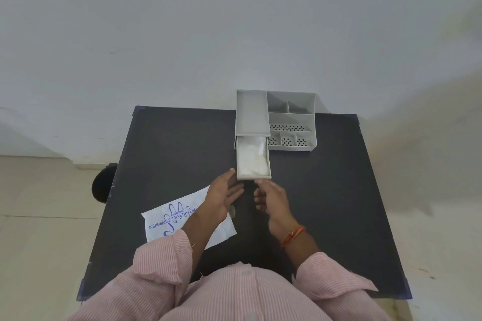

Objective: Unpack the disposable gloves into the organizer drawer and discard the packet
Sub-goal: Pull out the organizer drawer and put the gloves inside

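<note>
A grey desk organizer (289, 120) stands at the far middle of the black table (326, 203). Its drawer (269, 164) is pulled out toward me, with clear, whitish disposable gloves (251, 157) lying inside. My left hand (225, 195) hovers just in front of the drawer's left front corner, fingers spread, holding nothing. My right hand (270, 197) is at the drawer's front face, fingers loosely curled, the index fingertip close to the front edge; I cannot tell if it touches. The white glove packet (167, 221) with blue print lies flat on the table, partly under my left forearm.
The organizer has several small open compartments, some with perforated floors (287, 128). A round dark object (103, 182) sits on the floor beside the table's left edge. A pale wall rises right behind the table.
</note>
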